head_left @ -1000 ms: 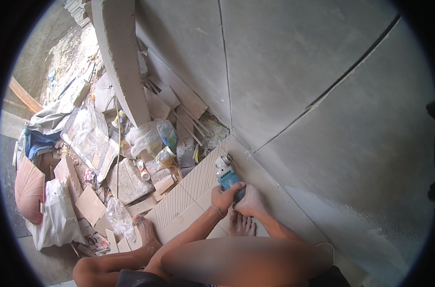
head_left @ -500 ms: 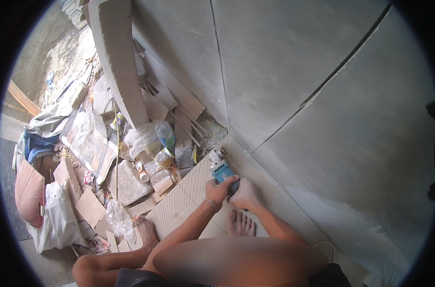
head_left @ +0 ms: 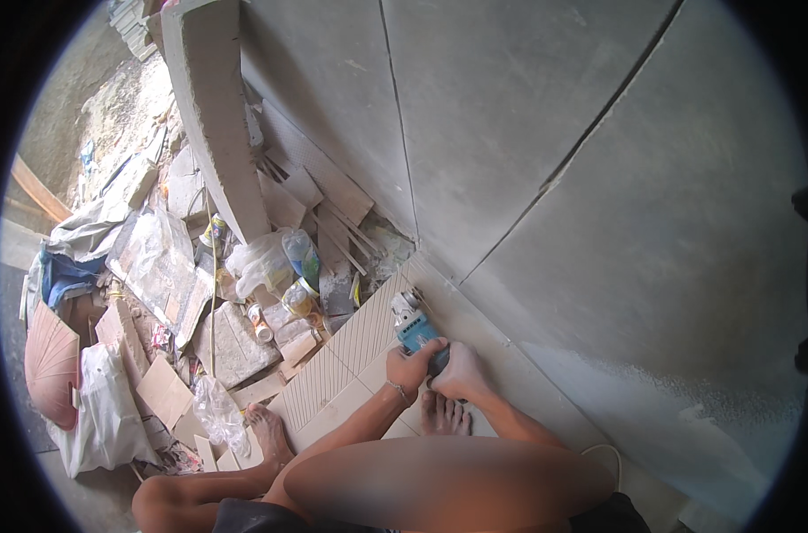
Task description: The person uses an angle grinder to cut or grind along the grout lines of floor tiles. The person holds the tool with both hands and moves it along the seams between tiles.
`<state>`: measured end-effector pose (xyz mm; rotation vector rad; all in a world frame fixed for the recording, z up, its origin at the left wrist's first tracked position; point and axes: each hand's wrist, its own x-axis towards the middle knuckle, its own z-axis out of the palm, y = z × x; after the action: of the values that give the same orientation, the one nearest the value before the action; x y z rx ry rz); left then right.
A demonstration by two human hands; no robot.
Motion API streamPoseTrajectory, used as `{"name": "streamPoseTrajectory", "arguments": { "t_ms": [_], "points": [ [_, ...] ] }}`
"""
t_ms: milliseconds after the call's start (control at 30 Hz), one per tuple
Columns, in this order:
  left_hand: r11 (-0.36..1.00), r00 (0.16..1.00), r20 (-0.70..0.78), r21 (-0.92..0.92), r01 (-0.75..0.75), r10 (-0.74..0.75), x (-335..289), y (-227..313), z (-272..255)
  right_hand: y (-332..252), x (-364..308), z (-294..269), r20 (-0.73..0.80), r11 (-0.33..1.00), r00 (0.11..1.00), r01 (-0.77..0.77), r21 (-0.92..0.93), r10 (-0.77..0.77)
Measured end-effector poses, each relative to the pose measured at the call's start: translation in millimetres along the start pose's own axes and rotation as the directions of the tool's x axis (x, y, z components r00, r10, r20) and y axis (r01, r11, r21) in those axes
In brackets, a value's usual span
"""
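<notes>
Grinder [head_left: 415,332] lies within left fingers [head_left: 399,361] and right fingers [head_left: 451,380] — metal head [head_left: 406,307] beyond.

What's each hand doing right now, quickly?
Left hand: closed, holding the blue angle grinder by its body.
Right hand: closed, holding the same grinder toward its rear.

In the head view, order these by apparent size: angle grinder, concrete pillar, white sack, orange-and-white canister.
Largest to smallest:
Concrete pillar
White sack
Angle grinder, visible part only
Orange-and-white canister
</notes>
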<state>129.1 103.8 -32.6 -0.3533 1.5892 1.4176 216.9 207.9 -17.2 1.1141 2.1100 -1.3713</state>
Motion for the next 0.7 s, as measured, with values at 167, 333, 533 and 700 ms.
{"name": "streamPoseTrajectory", "arguments": {
  "t_ms": [167,333,533,700],
  "points": [
    [1.0,1.0,0.001,0.0,0.022,-0.022,-2,-3,0,2,-3,1,-0.006,1.0,1.0,0.003,-0.03,-0.003],
    [1.0,1.0,-0.014,0.009,0.016,-0.016,-2,-6,2,2,-7,0,-0.026,1.0,1.0,0.006,-0.015,-0.006],
    [0.999,1.0,-0.013,0.042,-0.007,0.008,3,1,-2,-3,0,-2,0.001,1.0,1.0,0.003,-0.012,-0.003],
    [1.0,1.0,-0.019,0.028,-0.006,0.007,10,12,-5,-17,6,-4,0.011,0.999,1.0,-0.028,-0.018,0.028]
  ]
}}
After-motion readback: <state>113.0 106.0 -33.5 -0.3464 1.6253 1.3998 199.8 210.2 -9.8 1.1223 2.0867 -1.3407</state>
